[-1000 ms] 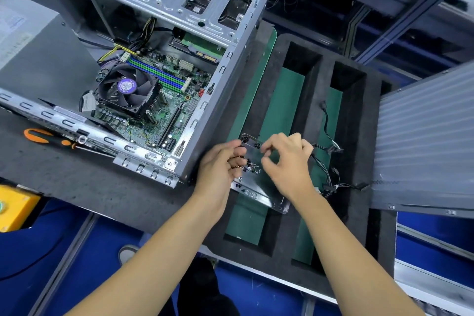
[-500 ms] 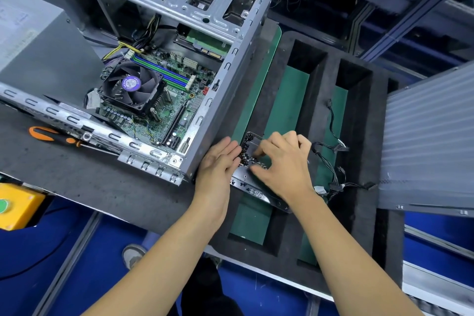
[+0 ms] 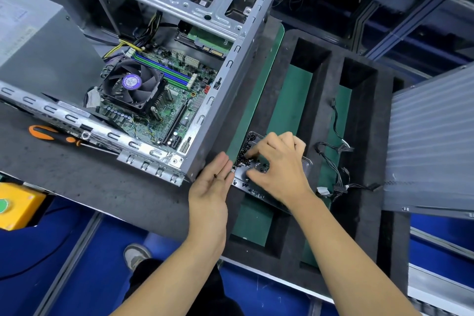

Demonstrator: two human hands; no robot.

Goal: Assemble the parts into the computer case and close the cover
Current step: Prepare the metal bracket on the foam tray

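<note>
The open computer case (image 3: 232, 59) lies on its side at upper left, showing the motherboard (image 3: 179, 100) and a black CPU fan (image 3: 132, 82). Just right of its near corner, a small metal tray (image 3: 256, 191) holding several black screws (image 3: 243, 151) rests on the black foam organiser (image 3: 366, 136). My right hand (image 3: 279, 164) is over that tray with curled fingers, thumb and forefinger pinching among the screws. Beside the tray my left hand (image 3: 213, 182) lies flat, palm up, with one small dark screw (image 3: 215, 176) on the palm.
An orange-handled screwdriver (image 3: 51, 134) lies on the grey mat left of the case. A bundle of black cables (image 3: 336, 161) sits in the foam organiser's right slot. A ribbed grey cover panel (image 3: 431, 141) stands at the right, and a yellow box (image 3: 18, 205) at lower left.
My left hand has opened out flat, palm up, beside the tray. My right hand has dropped from above the tray into the pile of screws.
</note>
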